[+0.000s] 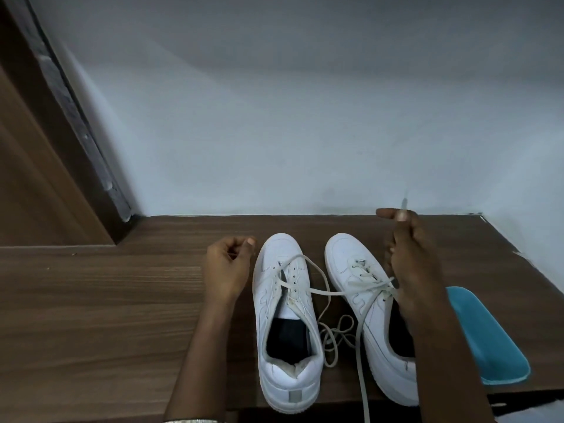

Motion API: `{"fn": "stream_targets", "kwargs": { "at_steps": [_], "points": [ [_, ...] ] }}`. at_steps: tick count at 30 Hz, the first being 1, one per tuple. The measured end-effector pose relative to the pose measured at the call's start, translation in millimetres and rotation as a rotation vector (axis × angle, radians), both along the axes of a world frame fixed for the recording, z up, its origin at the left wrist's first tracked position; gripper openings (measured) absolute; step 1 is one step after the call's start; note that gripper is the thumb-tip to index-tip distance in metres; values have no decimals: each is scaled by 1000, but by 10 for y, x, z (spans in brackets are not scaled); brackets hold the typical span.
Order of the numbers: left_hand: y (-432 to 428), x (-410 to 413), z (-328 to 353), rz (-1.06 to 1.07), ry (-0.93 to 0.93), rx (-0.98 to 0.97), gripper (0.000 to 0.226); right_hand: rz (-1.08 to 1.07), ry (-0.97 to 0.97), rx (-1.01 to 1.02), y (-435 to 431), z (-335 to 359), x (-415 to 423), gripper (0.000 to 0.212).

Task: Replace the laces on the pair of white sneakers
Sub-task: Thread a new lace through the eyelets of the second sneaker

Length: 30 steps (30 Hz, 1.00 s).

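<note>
Right hand [410, 264] fingers pinch lace tip [404, 206] above right sneaker [343, 257]. Left hand [227, 268] curled beside left sneaker [268, 303] toe, grip unclear.

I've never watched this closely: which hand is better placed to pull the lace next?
Probably the right hand: it pinches the lace tip, raised beyond the right shoe. The left hand sits curled beside the left shoe, holding nothing visible.

the right hand [418, 270] hides the outer side of the right sneaker [345, 261]; the lace tip [404, 205] above its grip is blurred (a lace [363, 392] runs off the bottom edge).
</note>
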<state>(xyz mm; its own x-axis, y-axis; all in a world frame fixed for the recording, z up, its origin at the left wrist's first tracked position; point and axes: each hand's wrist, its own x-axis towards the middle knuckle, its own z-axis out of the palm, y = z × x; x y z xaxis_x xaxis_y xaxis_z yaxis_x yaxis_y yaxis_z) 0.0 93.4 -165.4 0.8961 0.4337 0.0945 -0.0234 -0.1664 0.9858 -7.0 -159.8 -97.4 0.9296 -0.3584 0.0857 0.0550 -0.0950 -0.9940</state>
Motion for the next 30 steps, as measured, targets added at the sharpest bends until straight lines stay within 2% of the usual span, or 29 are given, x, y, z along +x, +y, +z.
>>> {"fn": "stream_targets", "kwargs": {
  "at_steps": [2,4,6,9,13,16,20,22,25,30],
  "points": [
    [42,-3,-85,-65,122,57,23,46,37,-9,9,-15,-2,30],
    [50,-9,-149,-140,212,26,23,103,58,19,83,-27,-3,23],
    [27,-16,-141,-186,251,30,25,123,63,-60,155,-59,0,22],
    [-11,-30,-59,-258,317,105,42,187,30,-124,292,-78,-24,24],
    [-75,-68,32,-355,417,173,64,269,1,-160,571,-128,-58,12],
    [-94,-80,90,-376,426,223,67,296,3,-203,777,-237,-68,6],
    [-43,-95,103,-407,444,92,76,329,18,-286,964,-381,-78,11],
    [12,-103,91,-421,464,-15,66,306,26,-329,987,-441,-66,13],
    [87,-109,50,-457,445,-120,25,275,46,-360,969,-495,-34,12],
    [152,-125,13,-487,433,-192,17,294,117,-288,947,-518,-11,12]
  ]
}}
